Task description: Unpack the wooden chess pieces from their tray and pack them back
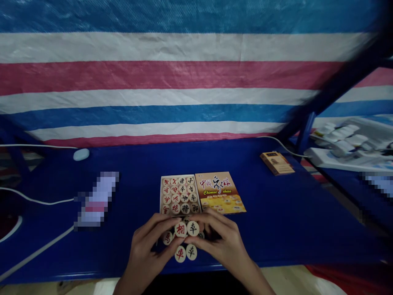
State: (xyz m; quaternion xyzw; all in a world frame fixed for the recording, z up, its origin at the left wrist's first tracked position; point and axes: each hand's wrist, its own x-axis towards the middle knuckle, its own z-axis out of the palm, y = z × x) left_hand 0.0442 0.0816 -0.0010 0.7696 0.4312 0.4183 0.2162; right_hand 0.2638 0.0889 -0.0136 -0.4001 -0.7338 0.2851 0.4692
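My left hand pinches a round Chinese chess piece with a red character between thumb and fingers. Right beside it, my right hand grips a piece with a black character. Both pieces face up, side by side, above several other pieces that my fingers partly hide. Nearest me on the blue table lie a red-marked piece and a black-marked piece. Just beyond my hands is an open box filled with rows of pieces. Its printed Chinese chess lid lies against its right side.
A pixelated phone-like slab lies at the left, with white cables near it. A small pale blue object is at the back left. Toward the right sit a brown-yellow small box and a white power strip. Striped sheeting hangs behind.
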